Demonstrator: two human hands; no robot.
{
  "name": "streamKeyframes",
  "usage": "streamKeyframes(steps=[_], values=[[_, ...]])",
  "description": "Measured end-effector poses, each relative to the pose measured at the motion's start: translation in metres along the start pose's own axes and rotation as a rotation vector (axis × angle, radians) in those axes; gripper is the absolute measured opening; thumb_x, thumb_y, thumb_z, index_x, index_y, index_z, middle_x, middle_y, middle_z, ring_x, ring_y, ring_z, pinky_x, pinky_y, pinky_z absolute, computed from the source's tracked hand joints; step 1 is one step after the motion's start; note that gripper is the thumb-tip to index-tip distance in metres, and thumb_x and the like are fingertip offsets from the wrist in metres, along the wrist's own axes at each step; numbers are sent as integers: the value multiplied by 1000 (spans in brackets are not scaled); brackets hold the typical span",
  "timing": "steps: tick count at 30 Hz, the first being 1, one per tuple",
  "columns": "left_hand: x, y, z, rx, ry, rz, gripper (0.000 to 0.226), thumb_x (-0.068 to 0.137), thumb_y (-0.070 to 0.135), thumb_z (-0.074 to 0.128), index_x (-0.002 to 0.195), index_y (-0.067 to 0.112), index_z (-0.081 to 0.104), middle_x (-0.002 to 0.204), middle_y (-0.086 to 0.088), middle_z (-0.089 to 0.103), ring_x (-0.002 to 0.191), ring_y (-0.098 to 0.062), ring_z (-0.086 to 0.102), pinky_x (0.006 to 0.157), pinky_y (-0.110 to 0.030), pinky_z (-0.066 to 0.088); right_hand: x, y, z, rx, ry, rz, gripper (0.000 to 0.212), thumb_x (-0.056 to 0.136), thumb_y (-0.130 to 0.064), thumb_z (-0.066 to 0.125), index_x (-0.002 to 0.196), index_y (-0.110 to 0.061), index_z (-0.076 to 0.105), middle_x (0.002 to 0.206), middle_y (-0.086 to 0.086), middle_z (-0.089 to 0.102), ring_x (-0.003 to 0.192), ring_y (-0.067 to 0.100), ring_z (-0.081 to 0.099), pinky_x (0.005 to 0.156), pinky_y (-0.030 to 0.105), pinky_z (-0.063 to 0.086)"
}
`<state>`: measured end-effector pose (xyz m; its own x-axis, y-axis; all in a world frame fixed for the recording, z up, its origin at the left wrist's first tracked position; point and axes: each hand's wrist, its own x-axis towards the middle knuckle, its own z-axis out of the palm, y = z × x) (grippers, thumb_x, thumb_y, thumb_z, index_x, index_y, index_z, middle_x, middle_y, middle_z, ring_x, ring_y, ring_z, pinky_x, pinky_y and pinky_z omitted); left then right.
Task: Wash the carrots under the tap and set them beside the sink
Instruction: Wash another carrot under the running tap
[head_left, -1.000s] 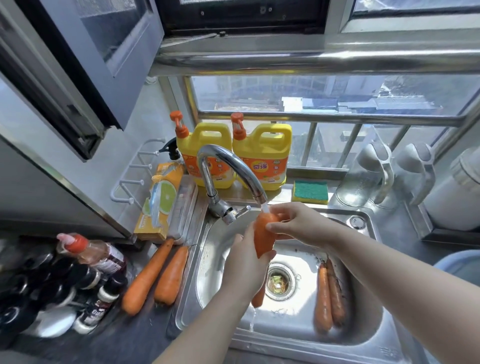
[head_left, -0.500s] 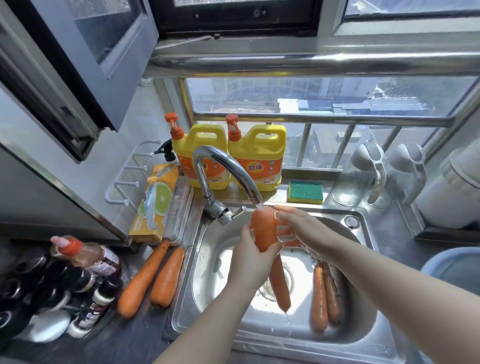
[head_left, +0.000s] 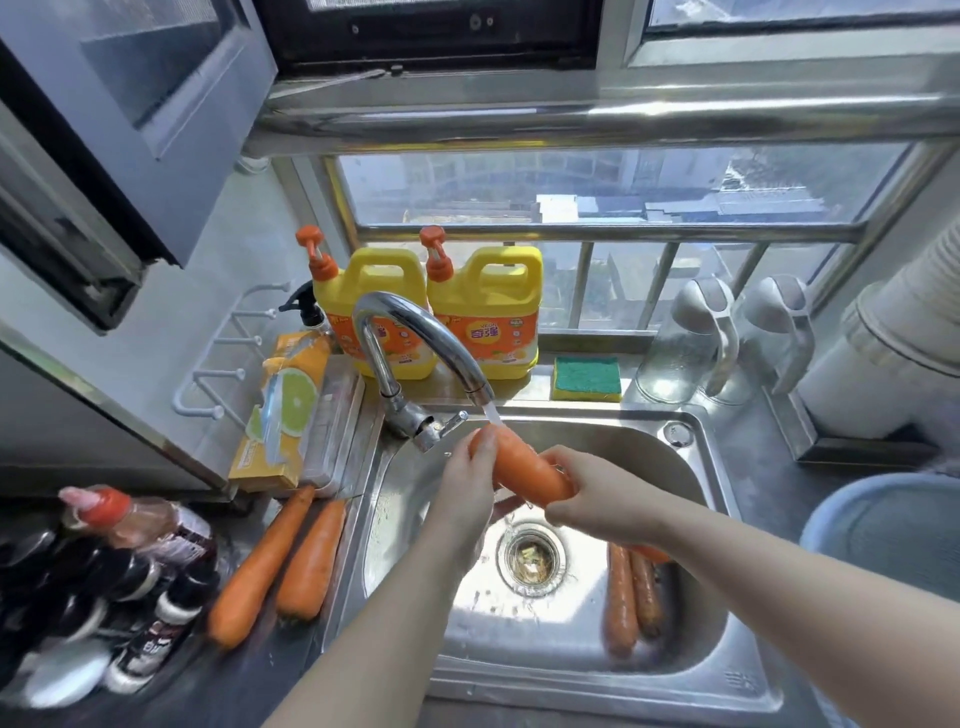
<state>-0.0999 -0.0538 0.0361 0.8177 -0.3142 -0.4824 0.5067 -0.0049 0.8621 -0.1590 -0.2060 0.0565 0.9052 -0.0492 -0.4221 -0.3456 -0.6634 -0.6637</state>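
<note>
Carrots, orange, five counted from my remote station.

Item 1: thick orange carrot (head_left: 524, 470), held aslant over the stainless steel sink (head_left: 691, 467). I see the left hand (head_left: 467, 483) with fingers curled round its blunt upper end and the right hand (head_left: 597, 499) wrapped round its lower part, both clamped on it. A thin water stream (head_left: 491, 413) from the curved chrome tap (head_left: 415, 332) lands just above the left fingers, on the carrot's top.

Items 2–3: long orange carrot (head_left: 260, 566) and shorter orange carrot (head_left: 311, 561), side by side on the dark counter (head_left: 249, 686), well left of the left fingers, just beside the sink.

Items 4–5: slim orange carrot (head_left: 621, 597) and darker slim carrot (head_left: 647, 592), lying together in the basin, below the right fingers, right of the round drain strainer (head_left: 530, 558).
</note>
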Motion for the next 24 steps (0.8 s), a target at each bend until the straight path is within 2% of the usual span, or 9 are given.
streamKeyframes(steps=[3, 4, 10, 13, 17, 21, 24], values=[[1, 5, 1, -97, -53, -2, 27, 107, 33, 41, 121, 19, 59, 131, -18, 58, 121, -32, 59, 96, -48, 55, 3, 1, 2, -88, 48, -8, 43, 80, -36, 78, 116, -27, 57, 102, -5, 66, 88, 13, 62, 73, 28, 47], [2, 6, -1, -125, -85, -18, 26, 107, 31, 41, 120, 19, 60, 133, -20, 57, 122, -33, 58, 97, -48, 55, 3, 1, 1, -98, 50, -7, 41, 80, -38, 79, 113, -26, 58, 101, -5, 66, 87, 13, 62, 73, 28, 47], [1, 18, -22, -120, -270, -105, 36, 107, 16, 42, 143, 11, 46, 139, -21, 53, 129, -36, 56, 102, -44, 53, 1, -3, -15, -117, -79, -23, 35, 84, -29, 77, 114, -18, 61, 79, -10, 58, 62, 2, 52, 54, 18, 37], [1, 23, -31, -48, -313, -107, 31, 108, 12, 38, 136, 12, 51, 135, -21, 57, 126, -33, 59, 97, -37, 56, 2, -7, -16, -100, -125, -16, 33, 84, -27, 76, 113, -19, 61, 80, -6, 61, 63, 7, 56, 56, 21, 41], [1, 26, -23, 9, -243, -58, 25, 109, 18, 39, 123, 16, 60, 132, -24, 58, 120, -37, 62, 86, -37, 61, 4, -12, -11, -168, -71, -5, 33, 82, -24, 73, 112, -17, 60, 83, -5, 61, 65, 10, 55, 52, 21, 39], [9, 17, -3, 8, -4, 5, 26, 105, 40, 48, 114, 21, 63, 127, -24, 58, 108, -38, 66, 78, -48, 62, 6, -17, -7, -249, 23, -2, 32, 81, -25, 71, 109, -18, 58, 90, -3, 62, 73, 17, 58, 54, 25, 40], [12, 17, 5, -173, 59, -32, 23, 104, 36, 52, 112, 17, 62, 123, -23, 58, 110, -38, 64, 85, -57, 58, 7, -18, -7, -313, 72, -36, 36, 81, -30, 72, 111, -19, 55, 98, -1, 65, 81, 20, 62, 63, 28, 44]])
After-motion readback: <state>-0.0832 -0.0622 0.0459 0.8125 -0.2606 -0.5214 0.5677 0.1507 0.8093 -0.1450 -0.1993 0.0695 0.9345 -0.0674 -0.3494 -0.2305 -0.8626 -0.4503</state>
